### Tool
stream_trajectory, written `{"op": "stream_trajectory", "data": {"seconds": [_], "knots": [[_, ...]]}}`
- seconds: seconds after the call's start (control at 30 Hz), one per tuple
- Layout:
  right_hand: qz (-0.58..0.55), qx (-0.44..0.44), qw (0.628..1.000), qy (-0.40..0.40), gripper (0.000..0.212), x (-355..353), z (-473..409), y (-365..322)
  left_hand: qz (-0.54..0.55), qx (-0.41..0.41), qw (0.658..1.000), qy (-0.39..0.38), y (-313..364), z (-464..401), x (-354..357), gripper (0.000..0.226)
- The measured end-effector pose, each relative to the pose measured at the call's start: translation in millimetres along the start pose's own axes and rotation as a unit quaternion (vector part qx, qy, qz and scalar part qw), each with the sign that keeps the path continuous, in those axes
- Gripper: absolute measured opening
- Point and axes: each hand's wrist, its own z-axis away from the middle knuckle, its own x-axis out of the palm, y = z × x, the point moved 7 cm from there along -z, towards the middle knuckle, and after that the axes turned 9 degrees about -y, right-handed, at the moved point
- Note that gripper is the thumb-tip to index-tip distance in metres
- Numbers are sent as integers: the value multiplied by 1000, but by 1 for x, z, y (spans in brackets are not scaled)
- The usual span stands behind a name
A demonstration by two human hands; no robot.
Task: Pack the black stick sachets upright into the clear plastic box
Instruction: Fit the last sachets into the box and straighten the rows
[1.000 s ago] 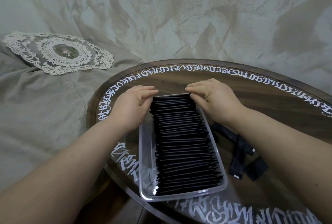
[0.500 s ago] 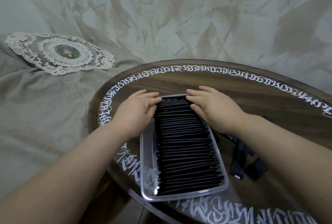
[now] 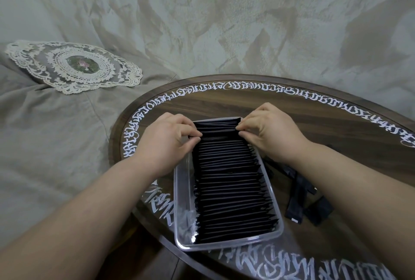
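A clear plastic box [image 3: 182,207] lies lengthwise on the round table, packed with a long row of black stick sachets [image 3: 231,190] standing on edge. At the box's far end my left hand [image 3: 167,142] and my right hand [image 3: 269,131] face each other. Each pinches an end of the farthest sachets [image 3: 219,130] between thumb and fingertips. A few loose black sachets [image 3: 298,198] lie on the table to the right of the box, partly hidden under my right forearm.
The round dark wooden table [image 3: 325,136] has white script around its rim and a glass top. To the left is a grey-green cloth surface with a lace doily [image 3: 74,66]. A mottled grey wall is behind.
Both hands have gone from lying flat over the far sachets to curled fingers that pinch their ends. The far sachets now bunch up between the fingertips.
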Motion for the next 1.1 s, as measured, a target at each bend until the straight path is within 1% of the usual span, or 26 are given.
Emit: {"op": "stream_trajectory", "data": {"seconds": [0.07,0.13,0.17,0.2,0.23,0.3,0.37,0.47,0.5,0.6,0.67,0.77,0.83,0.9,0.97,1.03,1.1], "knots": [[-7,-3,1000,-7,16,-1,0,0,16,-19,1000,-6,-4,0,0,14],[-32,-5,999,-13,22,-2,4,-1,40,-19,999,-20,-5,2,2,31],[-38,-6,999,-17,27,-3,6,-1,40,-10,999,-19,-3,4,2,40],[-36,-9,999,-22,29,-2,8,-1,33,-1,999,-12,-1,5,2,45],[-30,-14,999,-23,29,-1,9,-1,25,4,1000,-2,0,5,2,44],[-15,-31,999,-4,20,-1,10,-3,9,0,1000,13,1,4,2,36],[0,-46,999,13,14,-2,8,-4,-9,-2,1000,1,4,3,3,29],[27,-62,998,13,14,-1,6,-6,-37,8,999,-29,4,-1,5,21],[36,-65,997,22,15,-2,6,-6,-46,13,998,-31,4,-2,5,22],[29,-65,996,58,18,-7,10,-9,-46,18,998,-44,6,-2,5,42],[26,-75,995,60,12,-8,13,-11,-37,22,998,-52,9,0,8,45],[24,-78,996,32,7,-4,11,-12,-32,11,993,-112,10,0,17,37],[33,-78,996,12,6,-2,7,-14,-37,-9,986,-164,8,-1,22,40],[49,-71,996,-11,2,-1,3,-14,-40,-20,982,-184,8,-2,23,42],[67,-56,996,-29,8,0,-1,-13,-55,-22,976,-209,10,0,24,47],[75,-53,995,-31,10,1,0,-13,-84,-21,965,-248,13,6,28,55],[76,-64,995,-22,9,0,4,-15,-103,-23,953,-283,16,12,32,61]]}}
